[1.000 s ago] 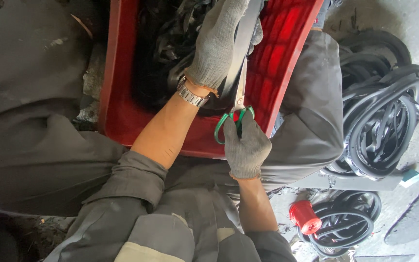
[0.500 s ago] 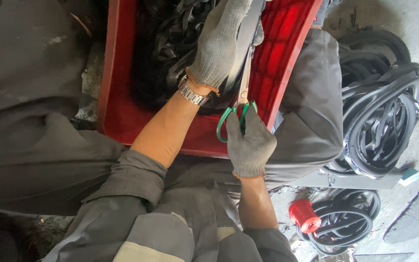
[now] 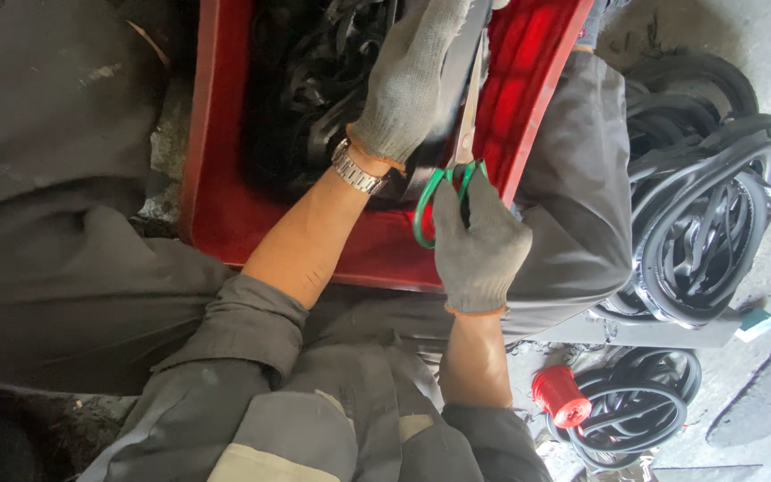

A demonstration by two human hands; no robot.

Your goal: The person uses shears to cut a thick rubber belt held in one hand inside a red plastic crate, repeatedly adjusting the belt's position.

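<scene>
The right hand [image 3: 479, 245], in a grey knit glove, was closed through the green handles of a pair of scissors [image 3: 457, 170], whose blades ran up over the inner right wall of a red crate [image 3: 225, 205]. The handles sat just above the crate's near rim.

The left hand [image 3: 412, 76], gloved the same way, was curled shut around a black rubber strip [image 3: 461, 54] that rose along the scissor blades; strip and blades lay close together, and whether the blades had bitten into it could not be told. A metal watch [image 3: 356, 170] circled the left wrist, with the forearm bare down to a rolled grey sleeve [image 3: 252, 321].

The crate was full of tangled black rubber scraps [image 3: 314, 80] and rested across the person's lap, between grey trouser legs.

On the concrete floor [image 3: 760, 45] to the right lay a pile of black rubber hoops [image 3: 707, 205]. Nearer the person lay a smaller coil [image 3: 644, 411] with a red cap [image 3: 559, 395] beside it. A small teal-and-white object [image 3: 754, 323] sat at the edge of the large pile.
</scene>
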